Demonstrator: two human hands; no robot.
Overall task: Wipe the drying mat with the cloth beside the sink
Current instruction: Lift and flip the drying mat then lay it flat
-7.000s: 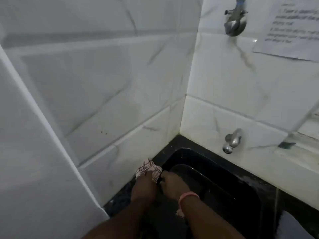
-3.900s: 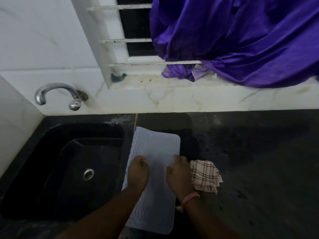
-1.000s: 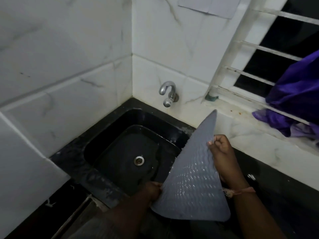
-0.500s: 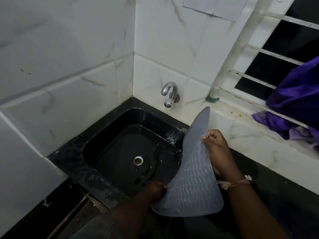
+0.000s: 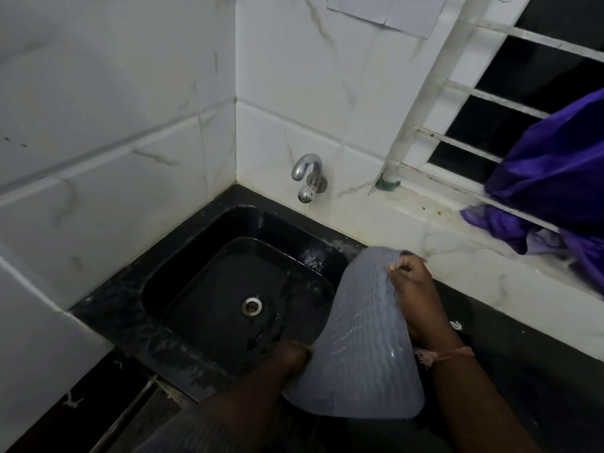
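Both hands are on the drying mat, which is lifted off the counter and hangs tilted, bowed, over the right edge of the sink. Right hand has its fingers curled round the mat's upper edge near the top corner, pinching it; a pinkish thread band sits on that wrist. Left hand is at the mat's lower left edge, fingers tucked behind the grey sheet, so the exact grip is hidden; it looks closed on the edge. Small wet specks glint on the ribbed mat face.

The cloth is not visible in this view.

Left of the mat, the black sink shows its basin with a metal drain at the middle and water droplets on the far right wall. A chrome tap sticks out of the white marbled tile wall just above the sink's back rim. The black counter runs to the right, partly hidden by the right forearm. Behind it a white window grille with a purple fabric draped over the bars and onto the stained ledge. A sheet of paper is stuck to the tiles at the top edge
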